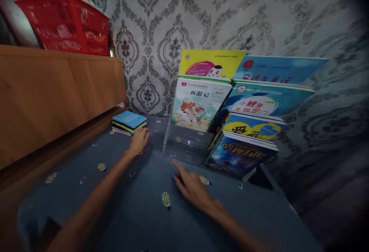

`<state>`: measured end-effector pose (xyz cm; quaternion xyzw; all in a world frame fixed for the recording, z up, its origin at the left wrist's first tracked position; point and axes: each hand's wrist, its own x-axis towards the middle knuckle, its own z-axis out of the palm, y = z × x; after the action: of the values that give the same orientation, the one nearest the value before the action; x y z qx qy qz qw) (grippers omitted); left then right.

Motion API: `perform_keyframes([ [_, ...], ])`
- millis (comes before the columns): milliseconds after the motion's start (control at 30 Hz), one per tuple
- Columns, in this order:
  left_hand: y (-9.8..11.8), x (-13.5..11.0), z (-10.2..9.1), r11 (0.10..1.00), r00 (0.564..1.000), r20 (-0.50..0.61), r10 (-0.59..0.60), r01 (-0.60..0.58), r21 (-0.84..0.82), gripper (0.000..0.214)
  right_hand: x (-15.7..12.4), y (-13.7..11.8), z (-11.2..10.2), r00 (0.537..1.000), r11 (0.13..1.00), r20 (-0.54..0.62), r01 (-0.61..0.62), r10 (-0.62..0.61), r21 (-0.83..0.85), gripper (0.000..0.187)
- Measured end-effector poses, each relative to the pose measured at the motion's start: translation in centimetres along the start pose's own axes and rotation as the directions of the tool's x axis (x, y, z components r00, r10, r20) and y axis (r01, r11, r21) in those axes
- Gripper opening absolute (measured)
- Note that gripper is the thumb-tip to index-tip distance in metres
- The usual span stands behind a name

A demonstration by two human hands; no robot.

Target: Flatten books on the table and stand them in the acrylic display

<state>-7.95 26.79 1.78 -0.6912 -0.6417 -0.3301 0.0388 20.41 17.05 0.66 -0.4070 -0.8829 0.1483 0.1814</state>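
Note:
My left hand (138, 141) is at the front right corner of a small stack of books (129, 120), its fingers loosely bent against or just beside the edge; contact is hard to make out. The stack lies flat, with a light blue book on top and a green edge below. My right hand (191, 186) hovers low over or rests on the cloth, fingers stretched out and holding nothing. In front of it stands a clear book rack (187, 146). A white picture-covered book (200, 104) and a yellow book (209, 60) lean in its left column.
Several blue books, among them a dark blue one (240, 155), fill the rack's right column. A dark blue patterned cloth (121, 194) covers the table. At left is a wooden cabinet (60, 98) with a red plastic basket (73, 25) on top. Patterned wallpaper (150, 33) covers the wall behind.

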Motion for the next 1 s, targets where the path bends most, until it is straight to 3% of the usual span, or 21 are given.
perform_keyframes([
  [67,-2.6,0.3,-0.3,0.991,0.997,-0.021,-0.078,0.080,0.106,0.025,-1.2,0.8,1.9,0.997,0.995,-0.061,-0.036,0.041,0.090,0.053],
  [167,-5.5,2.2,-0.8,0.955,0.982,-0.041,-0.183,0.188,0.229,0.033,-1.9,1.6,3.2,0.984,0.975,-0.145,-0.066,0.099,0.214,0.050],
  [367,-8.2,4.8,-0.1,0.900,0.955,0.079,-0.286,0.239,0.365,0.041,-2.1,2.0,3.9,0.972,0.955,-0.212,-0.032,0.098,0.295,0.040],
  [700,-7.8,5.0,-0.6,0.863,0.948,0.166,-0.270,0.162,0.478,0.043,-1.9,1.6,3.1,0.974,0.954,-0.220,0.015,0.054,0.299,0.033],
  [1000,-7.2,3.7,-1.3,0.823,0.960,0.200,-0.197,0.051,0.566,0.043,-2.0,2.3,4.0,0.972,0.966,-0.233,0.025,0.037,0.257,0.032],
])
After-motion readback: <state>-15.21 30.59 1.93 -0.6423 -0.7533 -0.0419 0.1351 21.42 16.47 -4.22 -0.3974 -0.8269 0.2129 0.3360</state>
